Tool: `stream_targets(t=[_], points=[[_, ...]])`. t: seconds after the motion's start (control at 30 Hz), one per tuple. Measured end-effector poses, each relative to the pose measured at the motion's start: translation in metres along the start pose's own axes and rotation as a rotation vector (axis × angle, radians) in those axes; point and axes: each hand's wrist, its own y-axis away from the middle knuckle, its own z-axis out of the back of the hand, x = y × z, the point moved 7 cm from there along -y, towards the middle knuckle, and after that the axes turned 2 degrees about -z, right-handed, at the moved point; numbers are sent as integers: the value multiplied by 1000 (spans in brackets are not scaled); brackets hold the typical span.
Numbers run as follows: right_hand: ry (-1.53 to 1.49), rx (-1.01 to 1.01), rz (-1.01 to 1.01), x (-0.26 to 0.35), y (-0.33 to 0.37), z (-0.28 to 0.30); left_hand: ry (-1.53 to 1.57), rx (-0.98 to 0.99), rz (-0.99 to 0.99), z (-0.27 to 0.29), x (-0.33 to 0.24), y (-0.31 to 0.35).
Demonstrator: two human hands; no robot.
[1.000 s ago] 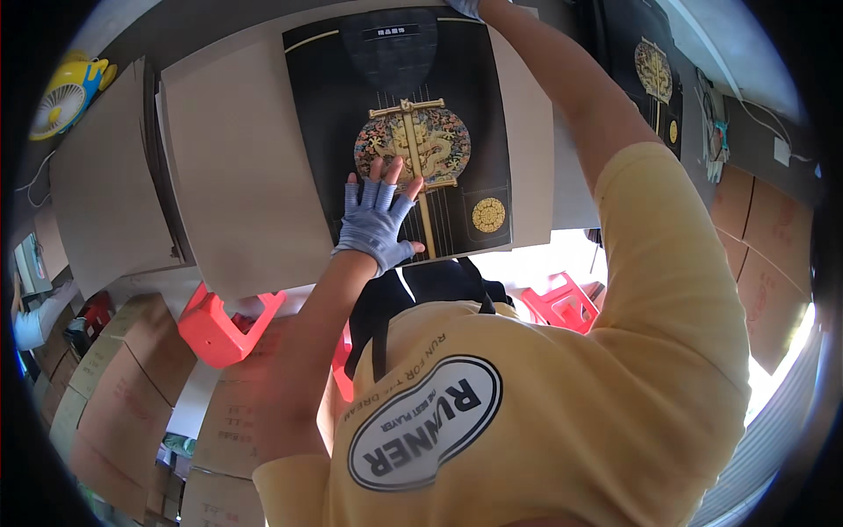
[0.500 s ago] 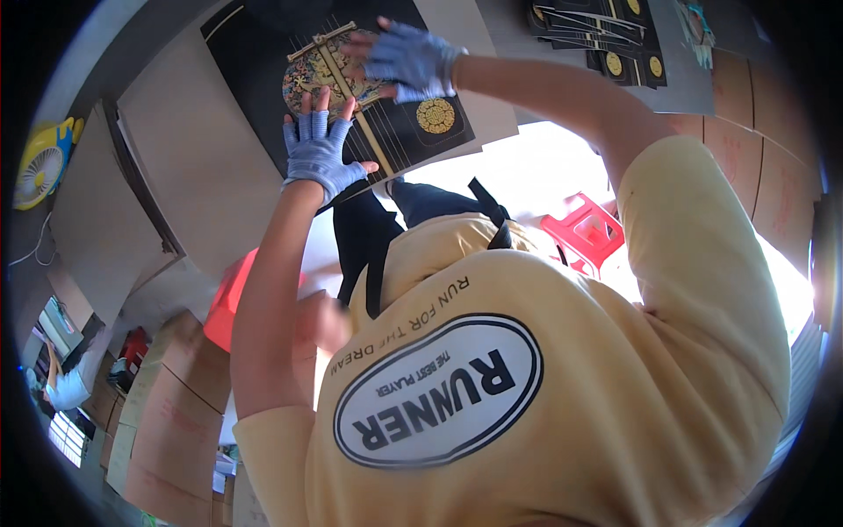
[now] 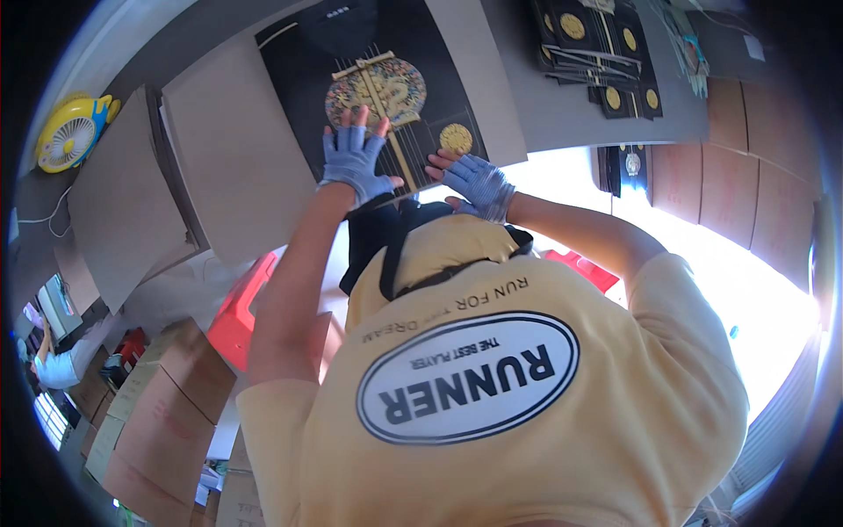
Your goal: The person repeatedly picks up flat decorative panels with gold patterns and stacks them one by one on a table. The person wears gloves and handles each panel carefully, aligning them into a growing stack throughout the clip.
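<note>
A black printed sheet lies on the table in front of me, bearing a colourful round pattern, gold bars, thin lines and a gold medallion. My left hand, in a blue-grey fingerless glove, rests flat on its lower part with fingers spread, just below the round pattern. At the sheet's near right edge is my right hand, gloved the same way. Its fingers are stretched out over the border below the medallion, and nothing shows in them. Beneath the black sheet is a larger grey-brown board.
More grey-brown boards lie to the left, near a yellow fan. Stacked black-and-gold pieces sit at the far right. Cardboard boxes stand along the right, others at lower left. A red stool is beside me; another person is far left.
My right hand has come from the round pattern down to the sheet's near right edge. My left hand stays flat on the sheet. The whole view has shifted.
</note>
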Motion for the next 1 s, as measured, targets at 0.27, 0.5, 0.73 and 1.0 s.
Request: stream_targets(t=[0.27, 0.5, 0.73, 1.0], points=[[349, -92, -14, -137, -191, 37, 166, 27, -16, 7, -7, 5], [89, 338, -338, -303, -356, 49, 231, 64, -7, 5, -7, 5], [255, -344, -500, -284, -320, 94, 190, 104, 6, 5, -10, 0], [52, -311, -426, -67, -42, 0, 53, 102, 59, 2, -4, 9]])
